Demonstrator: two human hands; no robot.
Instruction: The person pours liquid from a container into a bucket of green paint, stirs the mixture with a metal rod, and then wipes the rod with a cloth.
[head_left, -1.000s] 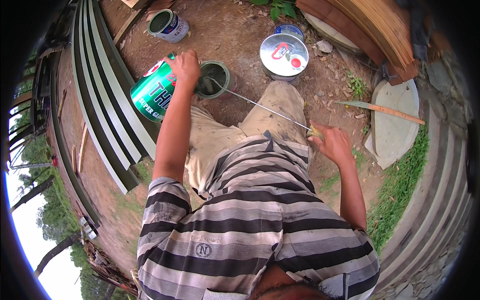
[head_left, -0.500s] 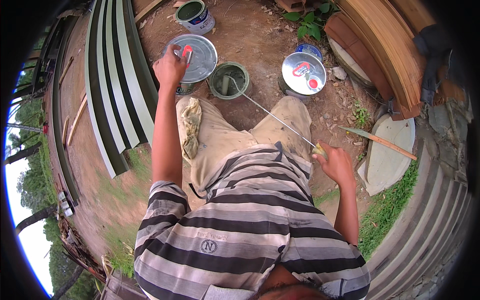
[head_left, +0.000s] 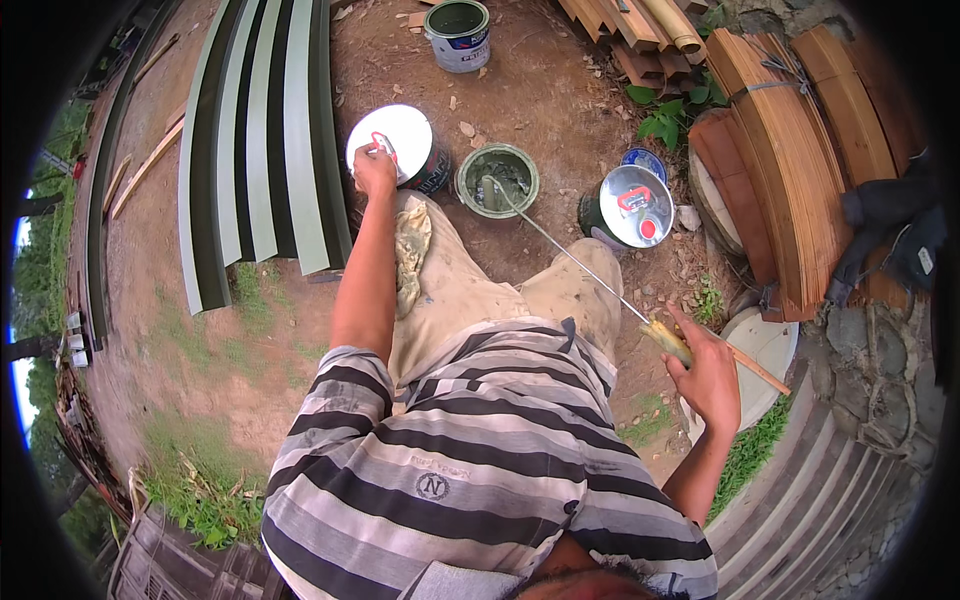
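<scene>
My left hand (head_left: 375, 173) is closed on the red handle of a large paint can (head_left: 405, 135). Its round lid shines white and its dark side shows at the right. My right hand (head_left: 708, 375) holds the yellow handle (head_left: 667, 343) of a paint roller, the fingers loosely around it. From there a long thin metal rod (head_left: 580, 262) slants to an open can (head_left: 463, 187) of grey-green paint between my knees, where the roller head rests in the paint. Another lidded can (head_left: 632, 205), with a red handle and red cap, stands beside my right knee.
A second open paint can (head_left: 460, 40) stands farther ahead. Long green metal sheets (head_left: 300, 140) lie at the left. Stacked timber (head_left: 800, 160) and a leafy plant (head_left: 670, 110) are at the right. A wooden stick (head_left: 760, 372) rests over a pale round slab (head_left: 760, 335).
The view has shifted, with more ground showing ahead. The can at my left hand shows more of its side at the right. My right hand's fingers have loosened and stretched along the roller handle.
</scene>
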